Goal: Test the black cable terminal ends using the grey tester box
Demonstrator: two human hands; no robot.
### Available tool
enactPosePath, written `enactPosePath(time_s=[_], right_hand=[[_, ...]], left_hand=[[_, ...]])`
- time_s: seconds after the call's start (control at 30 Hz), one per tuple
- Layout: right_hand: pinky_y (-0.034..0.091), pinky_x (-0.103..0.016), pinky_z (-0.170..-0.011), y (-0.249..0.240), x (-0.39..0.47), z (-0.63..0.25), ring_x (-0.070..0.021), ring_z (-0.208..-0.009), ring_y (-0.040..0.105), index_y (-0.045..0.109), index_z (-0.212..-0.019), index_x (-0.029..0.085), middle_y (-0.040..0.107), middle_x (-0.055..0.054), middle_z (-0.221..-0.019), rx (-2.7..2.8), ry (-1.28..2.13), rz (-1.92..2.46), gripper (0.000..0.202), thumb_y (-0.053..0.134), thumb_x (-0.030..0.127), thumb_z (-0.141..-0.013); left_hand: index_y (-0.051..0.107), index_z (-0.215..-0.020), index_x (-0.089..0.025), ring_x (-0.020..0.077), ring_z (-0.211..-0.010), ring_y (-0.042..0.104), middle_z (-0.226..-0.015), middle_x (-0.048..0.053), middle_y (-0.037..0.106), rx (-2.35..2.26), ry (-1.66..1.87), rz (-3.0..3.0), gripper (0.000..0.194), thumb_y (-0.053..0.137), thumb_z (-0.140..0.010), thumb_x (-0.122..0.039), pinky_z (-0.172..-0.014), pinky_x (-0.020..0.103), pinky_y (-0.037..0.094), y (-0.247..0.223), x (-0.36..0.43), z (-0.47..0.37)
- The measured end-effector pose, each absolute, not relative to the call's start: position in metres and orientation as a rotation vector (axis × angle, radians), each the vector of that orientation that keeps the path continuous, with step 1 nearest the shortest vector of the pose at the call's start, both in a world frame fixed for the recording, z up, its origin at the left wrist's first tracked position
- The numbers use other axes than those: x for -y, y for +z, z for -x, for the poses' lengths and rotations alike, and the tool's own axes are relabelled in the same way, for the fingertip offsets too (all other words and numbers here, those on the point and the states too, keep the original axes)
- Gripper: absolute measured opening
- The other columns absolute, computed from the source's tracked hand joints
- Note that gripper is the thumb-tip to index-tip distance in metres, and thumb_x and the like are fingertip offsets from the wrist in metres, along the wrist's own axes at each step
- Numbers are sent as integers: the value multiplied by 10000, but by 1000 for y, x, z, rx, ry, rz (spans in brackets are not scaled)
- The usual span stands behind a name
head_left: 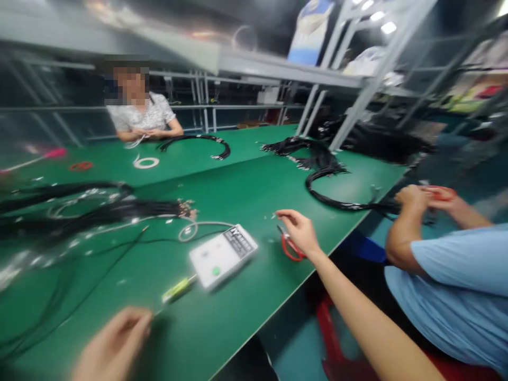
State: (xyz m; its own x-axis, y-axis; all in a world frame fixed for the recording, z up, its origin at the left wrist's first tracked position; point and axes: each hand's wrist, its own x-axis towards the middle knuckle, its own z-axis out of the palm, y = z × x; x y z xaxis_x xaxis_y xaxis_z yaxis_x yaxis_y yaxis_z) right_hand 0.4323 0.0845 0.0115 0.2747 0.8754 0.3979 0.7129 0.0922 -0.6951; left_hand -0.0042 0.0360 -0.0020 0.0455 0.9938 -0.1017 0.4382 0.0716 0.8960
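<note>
My left hand [115, 341] is at the lower left, blurred, thumb and fingers closed together. A faint thin line runs from its fingertips toward a yellow-green plug-like piece [177, 290]; what the fingers hold is unclear. That piece joins a white box [212, 264] with a green button and a dark printed label. Farther right, my right hand [299, 230] reaches over the table with thumb and forefinger pinched. Small pale specks show by its fingertips, too small to name. Red-handled scissors [291, 248] lie beneath that hand, partly hidden by it.
Bundles of black cables [99, 206] lie blurred at the left, with more cables [309, 151] at the back right. Across the green table [246, 185] sits a person [143, 119]. Another person in a blue shirt [456, 270] works close on the right. A metal shelf post [361, 100] rises behind.
</note>
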Motion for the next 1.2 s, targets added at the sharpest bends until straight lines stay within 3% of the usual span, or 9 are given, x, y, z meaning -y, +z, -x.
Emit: enactPosePath(time_s=[0.17,0.3,0.43,0.57,0.73,0.87,1.2], right_hand=[[512,-380,-884,37,-48,-321,-213,-1016,650,681,-1050,229,718,-66,-1069,1837,212,1285,164,574,231,-925],[467,-387,-865,31,-45,-241,-223,-1076,624,630,-1191,196,705,-73,-1183,2357,54,1022,283,484,131,-958],[397,-436,-884,4,-62,-208,-266,-1142,588,615,-1209,118,683,-128,-1233,2533,-140,1104,322,396,82,-975],[329,-446,-945,-6,-70,-205,-266,-1204,537,585,-1257,116,640,-141,-1300,2577,-210,1204,324,445,99,-966],[320,-408,-890,3,-75,-201,-223,-957,605,647,-1133,154,724,-85,-1031,2558,-306,1250,214,540,159,-948],[305,-391,-862,7,-82,-200,-190,-795,591,681,-1016,181,711,-30,-820,2613,-314,1210,163,552,126,-933],[261,-403,-899,9,-86,-200,-182,-766,588,698,-953,182,698,-14,-773,2621,-297,1213,144,594,103,-893]], left_hand=[[648,-775,-156,147,-598,573,-656,20,607,-1431,840,-1500,356,629,-834,-506,-501,202,435,3,-38,-1],[616,-777,-152,132,-610,547,-674,6,581,-1443,893,-1466,282,577,-892,-407,-539,205,414,5,-42,-6],[595,-791,-154,119,-596,515,-668,-18,547,-1422,937,-1417,243,558,-904,-366,-545,207,384,2,-46,-5],[569,-786,-156,107,-586,492,-665,-28,531,-1373,940,-1362,233,559,-906,-356,-544,202,364,-6,-51,-2],[564,-789,-161,109,-578,479,-652,-31,525,-1371,945,-1325,215,564,-900,-345,-538,203,359,-13,-55,-2],[574,-790,-169,118,-614,508,-677,-24,545,-1400,943,-1412,183,547,-912,-302,-574,209,378,-13,-54,-3],[573,-770,-176,124,-640,509,-696,-16,565,-1497,879,-1623,184,513,-933,-236,-598,213,374,-13,-58,-15]])
